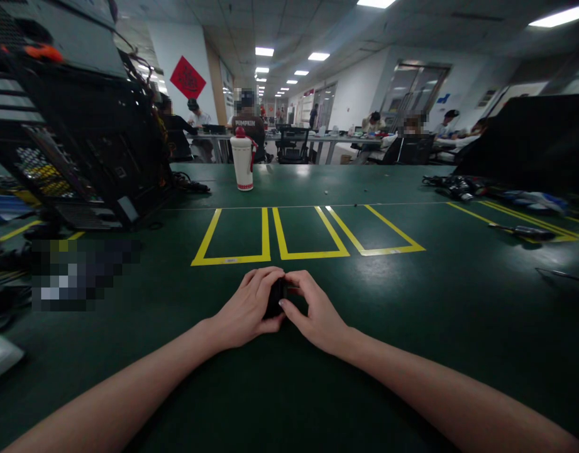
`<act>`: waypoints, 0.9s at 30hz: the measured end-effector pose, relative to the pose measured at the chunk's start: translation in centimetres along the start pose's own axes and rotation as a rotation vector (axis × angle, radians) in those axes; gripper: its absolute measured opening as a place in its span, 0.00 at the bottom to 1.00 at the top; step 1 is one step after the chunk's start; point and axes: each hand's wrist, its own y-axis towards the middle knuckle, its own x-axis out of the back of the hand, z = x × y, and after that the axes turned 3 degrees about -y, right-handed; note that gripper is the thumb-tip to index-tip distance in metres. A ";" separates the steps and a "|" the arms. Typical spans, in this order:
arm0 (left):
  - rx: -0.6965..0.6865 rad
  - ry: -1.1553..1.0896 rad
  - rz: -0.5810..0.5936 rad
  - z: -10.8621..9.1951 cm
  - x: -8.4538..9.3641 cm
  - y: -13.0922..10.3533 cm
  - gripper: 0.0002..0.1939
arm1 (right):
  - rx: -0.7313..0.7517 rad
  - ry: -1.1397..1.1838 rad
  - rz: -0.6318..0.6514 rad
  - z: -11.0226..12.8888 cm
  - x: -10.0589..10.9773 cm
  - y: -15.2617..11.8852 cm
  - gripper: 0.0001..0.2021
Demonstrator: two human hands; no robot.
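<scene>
Black object (275,299): between the hands, well short of the table's (289,390) far edge.
Left hand (249,303): curled around its left side.
Right hand (317,314): half-closed, gripping its right side.

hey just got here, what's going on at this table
A person is handling a small black object at the green table. The left hand wraps around it, while the right hand has its thumb and fingers at the object's right side; whether it grips or only touches is hard to tell. Just beyond the hands are three yellow tape outlines, with a white tumbler standing farther back.
</scene>
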 end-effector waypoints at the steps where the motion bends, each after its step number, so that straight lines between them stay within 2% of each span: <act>1: 0.000 0.003 0.002 0.0 0.0 0.0 0.31 | 0.004 -0.010 0.005 0.0 0.0 0.0 0.15; 14: -0.018 -0.011 -0.036 0.2 -0.2 0.0 0.32 | -0.015 0.045 0.026 0.1 0.1 -0.1 0.12; 21: -0.001 -0.005 -0.004 0.0 -0.1 0.0 0.32 | -0.011 0.032 0.008 0.0 0.0 -0.1 0.16; 27: -0.018 0.000 -0.048 0.4 -0.5 0.0 0.32 | -0.014 0.004 0.017 0.1 0.1 0.1 0.14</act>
